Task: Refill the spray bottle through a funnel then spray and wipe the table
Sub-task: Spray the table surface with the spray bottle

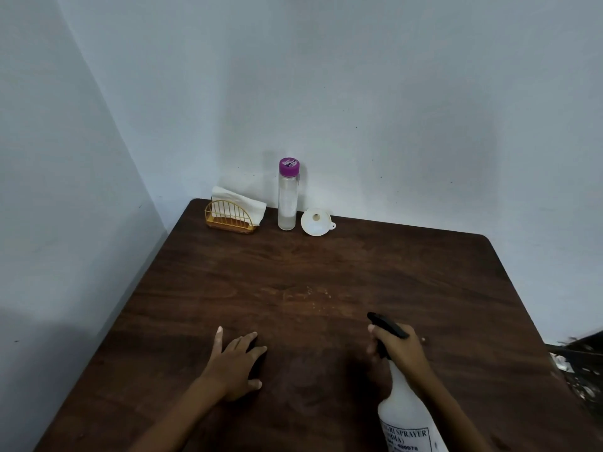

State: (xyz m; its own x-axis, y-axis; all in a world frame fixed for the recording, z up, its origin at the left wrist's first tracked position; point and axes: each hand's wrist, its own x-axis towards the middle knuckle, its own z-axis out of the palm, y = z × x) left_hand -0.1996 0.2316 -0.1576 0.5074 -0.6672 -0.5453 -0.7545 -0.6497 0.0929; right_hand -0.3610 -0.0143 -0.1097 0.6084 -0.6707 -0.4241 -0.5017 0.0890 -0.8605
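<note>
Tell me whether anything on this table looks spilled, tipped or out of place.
Two things. The white funnel lies tipped over beside the purple-capped bottle, mouth toward the camera. Pale specks dot the table in the middle, ahead of the spray bottle; droplets or crumbs, I cannot tell.

right hand (403, 350) grips neck of white spray bottle (404, 415), black trigger head (386, 324) pointing away | left hand (235, 363) rests flat on dark wooden table (326, 262) | small droplets (316, 298) mid-table | far edge: gold wire napkin holder (230, 220), purple-capped clear bottle (287, 203), white funnel (316, 222) just beside it
</note>
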